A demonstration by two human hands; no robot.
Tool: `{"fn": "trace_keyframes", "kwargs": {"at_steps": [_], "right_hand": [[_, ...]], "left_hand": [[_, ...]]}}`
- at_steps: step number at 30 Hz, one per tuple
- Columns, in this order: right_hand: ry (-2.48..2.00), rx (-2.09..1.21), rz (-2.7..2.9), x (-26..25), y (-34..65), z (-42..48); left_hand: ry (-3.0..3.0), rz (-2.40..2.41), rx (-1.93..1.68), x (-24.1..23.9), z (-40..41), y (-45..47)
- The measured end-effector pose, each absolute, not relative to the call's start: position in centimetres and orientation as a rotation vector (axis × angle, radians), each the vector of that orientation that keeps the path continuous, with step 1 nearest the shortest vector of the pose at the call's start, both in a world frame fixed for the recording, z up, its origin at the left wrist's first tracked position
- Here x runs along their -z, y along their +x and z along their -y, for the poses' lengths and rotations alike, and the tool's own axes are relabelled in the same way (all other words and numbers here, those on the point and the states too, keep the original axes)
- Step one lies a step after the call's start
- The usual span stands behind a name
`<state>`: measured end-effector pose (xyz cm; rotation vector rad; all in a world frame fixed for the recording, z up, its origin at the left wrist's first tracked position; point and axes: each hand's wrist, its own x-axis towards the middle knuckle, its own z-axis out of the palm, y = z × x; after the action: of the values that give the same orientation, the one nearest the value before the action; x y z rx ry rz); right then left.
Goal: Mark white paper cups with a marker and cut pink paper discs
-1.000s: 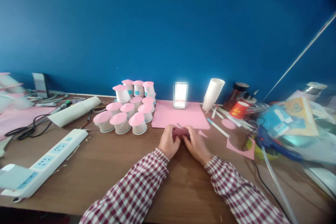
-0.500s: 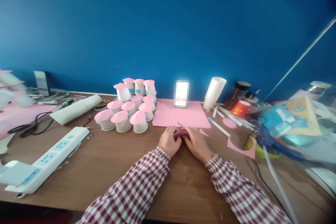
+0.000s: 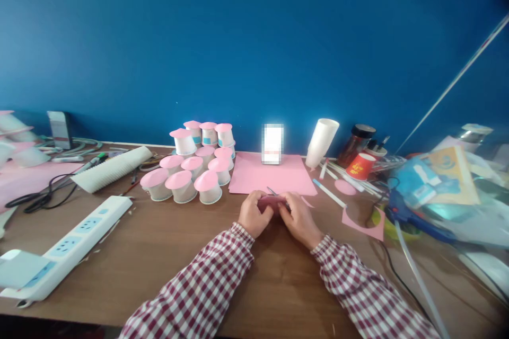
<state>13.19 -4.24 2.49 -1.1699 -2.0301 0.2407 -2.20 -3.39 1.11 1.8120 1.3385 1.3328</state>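
Note:
My left hand (image 3: pixel 255 215) is closed on a piece of pink paper (image 3: pixel 271 203), thumb on the near side. Close against it, my right hand (image 3: pixel 300 218) has its fingers bent at the paper's right end. A thin metal blade or point (image 3: pixel 272 190) sticks out forward beside the right fingers; the rest of that tool is hidden. Just beyond both hands lies a stack of pink paper sheets (image 3: pixel 254 177). Left of them stand several white paper cups (image 3: pixel 209 195) with pink paper discs on top, some stacked on others.
At left are a white power strip (image 3: pixel 75 243) and a stack of white cups (image 3: pixel 115 169) on its side. Leaning cups (image 3: pixel 323 137), a red paper cup (image 3: pixel 361 166), a pink disc (image 3: pixel 345 186), a paper offcut (image 3: pixel 362 226) and a blue glue gun (image 3: pixel 417 223) occupy the right.
The pink paper has tilted so more of its near face shows between my hands. Both hands stay almost in place; the whole view has shifted slightly.

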Motion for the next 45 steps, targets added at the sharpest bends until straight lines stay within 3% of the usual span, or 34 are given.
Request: {"fn": "trace_keyframes", "kwargs": {"at_steps": [6,24,38,45], "right_hand": [[-1.298,-0.376,1.776,-2.4,13.6,3.9],[-1.319,-0.719,1.72,-2.3,13.7,4.0],[-1.296,-0.411,1.87,-2.6,14.5,3.8],[-1.523,-0.277,1.723,-3.2,18.1,2.6]], "left_hand": [[1.307,-1.122,-1.187,-1.3,3.1,-1.6],[1.445,-1.12,-1.123,-1.1,4.0,-1.1],[1.364,-1.135,-1.075,-0.8,3.5,-1.1],[1.262,-1.114,-1.082,-1.2,3.1,-1.0]]}}
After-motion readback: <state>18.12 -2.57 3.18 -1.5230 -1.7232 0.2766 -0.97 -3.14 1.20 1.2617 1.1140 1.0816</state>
